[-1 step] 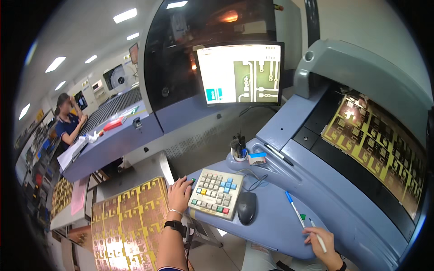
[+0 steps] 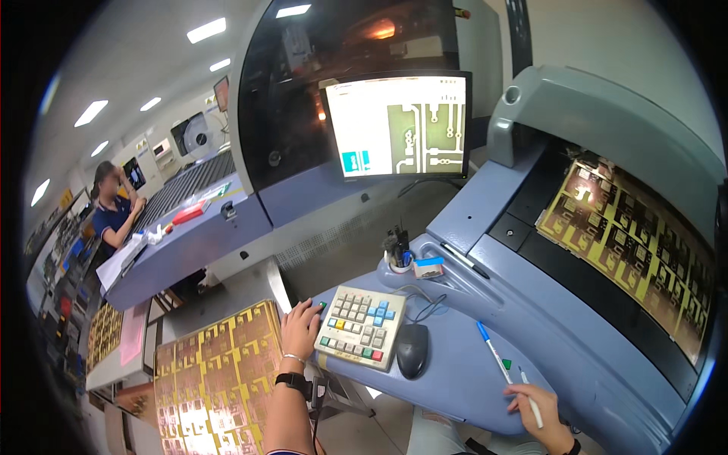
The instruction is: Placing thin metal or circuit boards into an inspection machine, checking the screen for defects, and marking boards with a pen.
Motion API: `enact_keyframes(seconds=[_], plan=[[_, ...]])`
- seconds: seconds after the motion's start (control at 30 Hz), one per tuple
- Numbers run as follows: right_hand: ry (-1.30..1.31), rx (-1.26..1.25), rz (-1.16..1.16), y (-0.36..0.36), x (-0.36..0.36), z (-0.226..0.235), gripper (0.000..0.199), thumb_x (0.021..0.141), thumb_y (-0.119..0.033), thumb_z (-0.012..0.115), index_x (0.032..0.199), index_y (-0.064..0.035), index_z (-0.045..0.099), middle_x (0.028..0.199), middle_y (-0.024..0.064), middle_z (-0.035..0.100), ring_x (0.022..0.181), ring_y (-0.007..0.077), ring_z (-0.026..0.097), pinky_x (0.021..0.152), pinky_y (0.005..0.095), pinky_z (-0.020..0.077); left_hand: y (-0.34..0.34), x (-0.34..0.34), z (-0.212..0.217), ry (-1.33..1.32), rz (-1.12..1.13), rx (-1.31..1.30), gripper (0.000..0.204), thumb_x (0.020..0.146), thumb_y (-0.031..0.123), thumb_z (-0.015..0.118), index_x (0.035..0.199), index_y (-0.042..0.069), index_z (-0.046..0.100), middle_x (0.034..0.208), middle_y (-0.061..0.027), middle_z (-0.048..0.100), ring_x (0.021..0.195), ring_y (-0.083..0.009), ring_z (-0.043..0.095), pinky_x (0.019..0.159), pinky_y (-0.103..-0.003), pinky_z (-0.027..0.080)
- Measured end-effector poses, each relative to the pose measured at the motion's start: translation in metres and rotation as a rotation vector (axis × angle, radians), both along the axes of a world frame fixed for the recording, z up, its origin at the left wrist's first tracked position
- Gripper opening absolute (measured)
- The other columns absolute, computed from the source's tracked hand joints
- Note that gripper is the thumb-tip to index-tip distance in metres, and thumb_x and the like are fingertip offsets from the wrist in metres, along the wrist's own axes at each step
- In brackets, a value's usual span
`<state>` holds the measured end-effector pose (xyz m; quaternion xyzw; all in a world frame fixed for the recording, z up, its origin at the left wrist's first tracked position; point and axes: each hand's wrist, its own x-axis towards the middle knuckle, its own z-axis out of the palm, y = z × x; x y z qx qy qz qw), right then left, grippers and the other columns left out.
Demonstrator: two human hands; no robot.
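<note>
A: Any difference from the earlier frame?

B: Very little. Seen from a barely shifted view; on the monitor (image 2: 358, 114), a small cluster in the trace pattern looking whiter now, too fine to describe further. Otherwise much as before.

A: And the hands?

B: Both in the same places. With the left hand (image 2: 301, 331), grasping nothing: fingers loosely spread at the edge of the table (image 2: 455, 383), beside the keypad (image 2: 358, 327) and right by a green button (image 2: 323, 305). Can't tell whether touching it. With the right hand (image 2: 550, 425), gripping a white pen (image 2: 536, 412).

A: Where exactly, that pen?

B: Between the fingers, slanting over the near side of the table, close to a blue-ended marker (image 2: 494, 353) and right of the black mouse (image 2: 413, 350).

A: Any readable writing?

B: Tiny characters on the keys, too small to make out; faint print along the marker, likewise; some text atop the bright screen, washed out by glare.
</note>
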<state>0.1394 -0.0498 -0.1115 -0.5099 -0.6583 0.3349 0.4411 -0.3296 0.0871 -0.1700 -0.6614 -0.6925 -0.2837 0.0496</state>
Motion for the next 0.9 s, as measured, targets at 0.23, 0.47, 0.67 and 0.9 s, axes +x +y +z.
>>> enact_keyframes(seconds=[0.23,0.47,0.67,0.9], plan=[[-0.166,0.227,0.133,-0.003,-0.005,-0.003,0.017,0.085,0.003,0.052,0.097,0.0002,0.064,0.091,0.0149,0.066,0.065,0.0209,0.065,0.058,0.0285,0.0530,0.004,-0.003,0.002,-0.038,0.032,-0.018,0.028,0.089,0.026,0.051,0.115,0.022,0.062,0.130,-0.0033,0.053,0.125,-0.0260,0.043,0.106,-0.044,0.027],[-0.345,0.528,0.057,0.004,-0.008,-0.013,0.027,0.071,0.008,0.059,0.094,-0.0056,0.064,0.095,0.0115,0.067,0.075,0.0262,0.064,0.067,0.0342,0.0487,0.007,-0.002,0.003,-0.020,0.040,0.004,0.027,0.090,0.023,0.050,0.113,0.020,0.064,0.128,-0.0038,0.054,0.123,-0.0258,0.044,0.104,-0.043,0.028],[-0.342,0.527,0.090,0.002,-0.003,-0.010,0.025,0.075,0.003,0.058,0.098,-0.0047,0.064,0.093,0.0122,0.067,0.078,0.0268,0.064,0.069,0.0360,0.0484,0.006,-0.003,0.003,-0.022,0.038,0.012,0.026,0.090,0.022,0.051,0.112,0.019,0.064,0.127,-0.0034,0.055,0.122,-0.0255,0.045,0.103,-0.042,0.030],[-0.296,0.442,0.111,-0.003,0.002,-0.014,0.031,0.074,0.002,0.058,0.103,-0.0064,0.064,0.099,0.0153,0.065,0.087,0.0330,0.063,0.075,0.0398,0.0484,0.008,-0.004,0.001,-0.011,0.018,0.022,0.027,0.089,0.024,0.051,0.113,0.021,0.064,0.126,-0.0039,0.055,0.120,-0.0261,0.047,0.102,-0.042,0.031]])
